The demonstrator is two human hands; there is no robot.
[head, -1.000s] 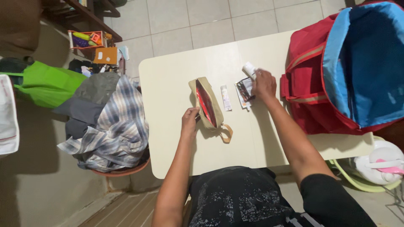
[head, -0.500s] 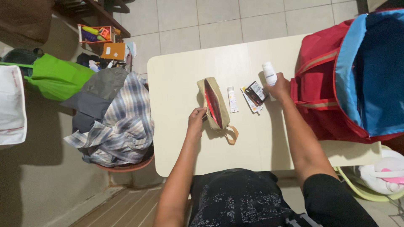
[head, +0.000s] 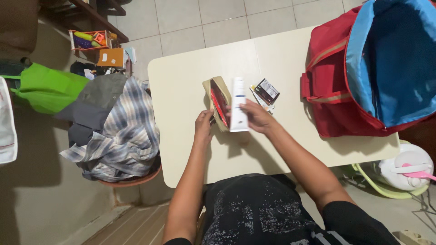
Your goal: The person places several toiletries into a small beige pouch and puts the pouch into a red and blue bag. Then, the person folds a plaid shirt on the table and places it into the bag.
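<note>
A tan pouch [head: 220,93] with a red lining lies open on the cream table [head: 181,90]. My left hand [head: 204,125] holds the pouch's near end. My right hand [head: 257,117] grips a white tube [head: 238,103] and holds it just over the pouch's open mouth. Small dark and white packets [head: 266,92] lie on the table to the right of the pouch.
A large red bag [head: 336,90] with a blue lining stands open at the table's right end. Left of the table a basket [head: 131,181] holds a plaid shirt and grey clothes. A green bag [head: 43,90] and a toy box [head: 88,41] sit on the floor.
My right hand has picked the white tube up from beside the packets and carried it left to the pouch's opening. My left hand stays on the pouch.
</note>
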